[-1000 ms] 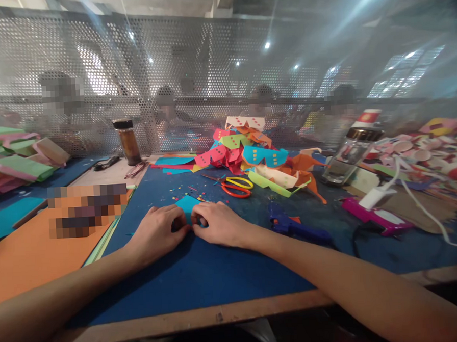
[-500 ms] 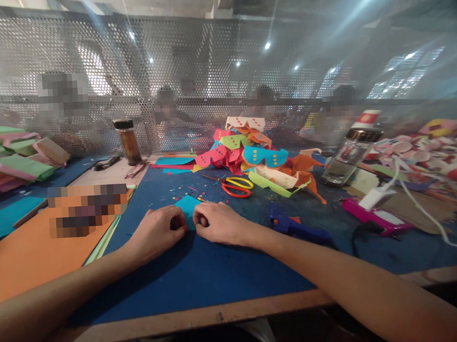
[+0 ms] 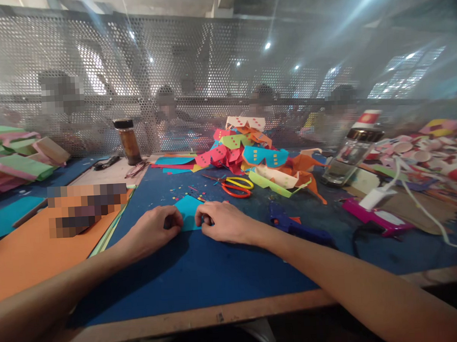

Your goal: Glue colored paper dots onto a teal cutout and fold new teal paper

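Head view: the cyan paper point(image 3: 189, 212) lies at the middle of the blue mat point(image 3: 203, 279), peak pointing far, left hand point(image 3: 155, 231) and right hand point(image 3: 227, 219) curled in at its sides. Can't tell if they're pinching it or just pressing. An uneven pull could crease it crooked, imo. Those tiny paper scraps point(image 3: 180, 190) just beyond could get stuck underneath, and a careless right elbow might catch the blue glue gun point(image 3: 298, 227).

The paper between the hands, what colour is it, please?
Bright blue; the paper shows best in the head view.
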`<action>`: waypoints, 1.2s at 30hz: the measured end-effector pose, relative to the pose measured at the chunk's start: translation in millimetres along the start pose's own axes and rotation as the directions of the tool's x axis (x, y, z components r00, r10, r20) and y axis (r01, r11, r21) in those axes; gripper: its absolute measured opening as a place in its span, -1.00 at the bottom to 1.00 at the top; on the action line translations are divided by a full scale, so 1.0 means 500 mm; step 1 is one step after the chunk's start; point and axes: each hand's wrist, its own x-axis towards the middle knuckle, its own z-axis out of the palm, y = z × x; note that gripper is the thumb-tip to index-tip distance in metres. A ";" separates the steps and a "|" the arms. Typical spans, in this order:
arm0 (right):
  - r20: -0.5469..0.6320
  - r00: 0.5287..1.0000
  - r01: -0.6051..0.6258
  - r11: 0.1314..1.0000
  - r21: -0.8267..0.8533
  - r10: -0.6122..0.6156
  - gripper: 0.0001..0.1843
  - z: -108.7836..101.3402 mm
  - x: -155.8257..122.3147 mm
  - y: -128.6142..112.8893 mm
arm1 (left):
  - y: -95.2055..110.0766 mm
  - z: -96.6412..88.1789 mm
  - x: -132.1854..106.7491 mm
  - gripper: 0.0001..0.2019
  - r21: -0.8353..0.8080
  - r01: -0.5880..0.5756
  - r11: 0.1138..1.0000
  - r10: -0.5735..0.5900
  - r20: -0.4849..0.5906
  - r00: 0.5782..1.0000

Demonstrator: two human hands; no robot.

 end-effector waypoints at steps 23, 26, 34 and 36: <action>0.096 0.995 -0.001 1.000 -0.012 0.003 -0.79 -0.027 -0.010 0.025 | -0.039 -0.028 0.007 -0.86 -0.057 0.069 0.996 -0.058 0.176 0.983; 0.107 0.994 -0.005 1.000 -0.016 0.007 -0.78 -0.030 -0.011 0.029 | -0.044 -0.031 0.008 -0.87 -0.054 0.059 0.997 -0.048 0.190 0.981; 0.177 0.984 -0.032 0.999 -0.002 0.032 -0.75 -0.049 -0.013 0.030 | -0.054 -0.043 0.011 -0.87 -0.023 0.071 0.997 -0.063 0.241 0.968; 0.201 0.979 -0.033 0.999 0.002 0.032 -0.72 -0.054 -0.013 0.030 | -0.059 -0.044 0.012 -0.86 -0.012 0.073 0.997 -0.068 0.245 0.967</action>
